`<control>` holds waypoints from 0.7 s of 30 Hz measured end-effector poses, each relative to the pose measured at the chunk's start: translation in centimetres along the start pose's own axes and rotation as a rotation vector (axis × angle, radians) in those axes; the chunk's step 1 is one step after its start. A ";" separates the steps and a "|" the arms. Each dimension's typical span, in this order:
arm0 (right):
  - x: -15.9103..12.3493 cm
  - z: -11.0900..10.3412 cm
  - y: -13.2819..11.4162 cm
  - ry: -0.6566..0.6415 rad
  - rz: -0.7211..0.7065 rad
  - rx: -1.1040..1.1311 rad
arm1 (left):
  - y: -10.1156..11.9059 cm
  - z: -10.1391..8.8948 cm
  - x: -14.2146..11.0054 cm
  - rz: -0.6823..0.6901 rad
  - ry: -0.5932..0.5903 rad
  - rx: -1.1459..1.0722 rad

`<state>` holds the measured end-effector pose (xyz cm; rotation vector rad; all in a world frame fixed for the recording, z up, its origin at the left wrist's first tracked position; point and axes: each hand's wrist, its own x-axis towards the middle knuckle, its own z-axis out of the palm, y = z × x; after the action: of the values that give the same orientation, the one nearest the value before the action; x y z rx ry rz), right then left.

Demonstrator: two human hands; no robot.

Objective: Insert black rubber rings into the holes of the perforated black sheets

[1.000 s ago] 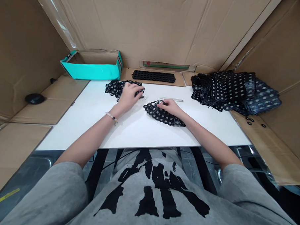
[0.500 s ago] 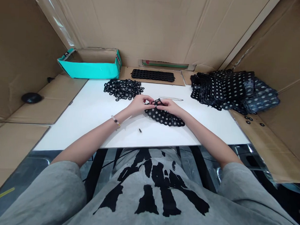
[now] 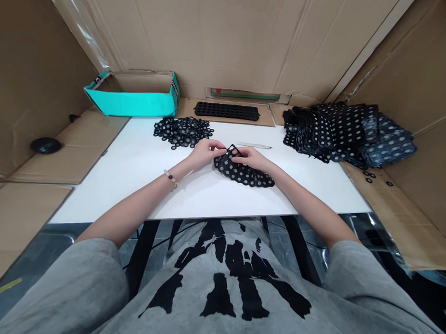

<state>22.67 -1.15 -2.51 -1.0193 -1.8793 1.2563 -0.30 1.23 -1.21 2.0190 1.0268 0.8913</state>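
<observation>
A black perforated sheet (image 3: 243, 175), dotted with pale round spots, lies folded on the white table (image 3: 133, 192) between my hands. My right hand (image 3: 253, 158) pinches its upper edge between thumb and fingers. Close beside it, my left hand (image 3: 206, 152) has its thumb and fingertips together at the sheet's upper left corner, where a thin black strip is pulled up in a small peak. Whether a loose ring is also in the left fingertips is too small to tell. Behind my left hand is a pile of small black rings (image 3: 183, 132).
A white pen-like tool (image 3: 255, 146) lies behind my right hand. At the back are an open turquoise box (image 3: 131, 104) and a black perforated block (image 3: 227, 111). Stacked spotted black sheets (image 3: 342, 133) fill the right side, with several loose rings (image 3: 369, 176) nearby. Cardboard walls enclose the table.
My left hand left the ring pile and came right to the sheet's edge. A small dark ring seen on the near table half a second ago is out of sight. My right hand stayed.
</observation>
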 end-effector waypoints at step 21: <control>-0.1 -0.2 -0.2 -0.003 0.039 -0.085 | -0.3 0.0 0.1 -0.059 0.043 -0.098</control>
<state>22.83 -1.18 -2.25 -1.1045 -1.9378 1.2091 -0.39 1.45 -1.45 1.8865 1.0407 0.9385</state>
